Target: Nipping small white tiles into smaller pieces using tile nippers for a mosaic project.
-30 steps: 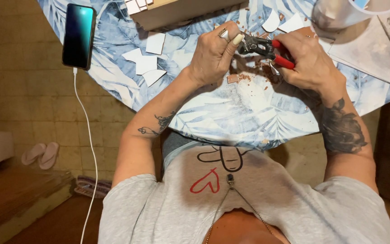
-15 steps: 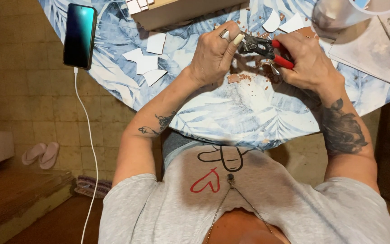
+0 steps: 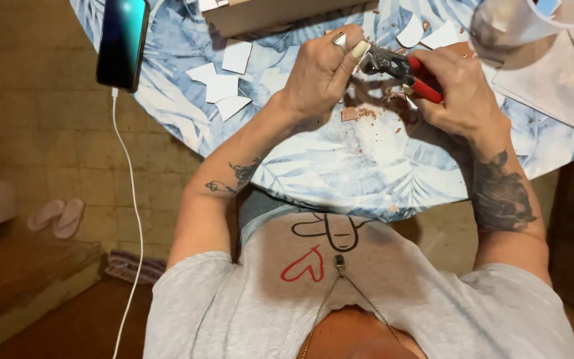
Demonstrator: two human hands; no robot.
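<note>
My right hand [image 3: 463, 90] grips red-handled tile nippers [image 3: 414, 72], whose dark jaws point left toward my other hand. My left hand [image 3: 323, 73], with a ring on one finger, is closed and pinches a small pale tile piece [image 3: 360, 48] right at the jaws. Most of that piece is hidden by my fingers. Both hands hover just above the blue leaf-patterned tablecloth [image 3: 340, 166]. Brown tile crumbs and a small brown fragment [image 3: 350, 114] lie on the cloth under them.
White tile shards [image 3: 220, 86] lie left of my hands. A smartphone [image 3: 122, 43] with a white cable [image 3: 134, 219] sits at the table's left edge. A cardboard box [image 3: 280, 13] is behind, with a clear container [image 3: 499, 30] and paper sheet [image 3: 553, 83] at right. Sandals [image 3: 58, 216] lie on the floor.
</note>
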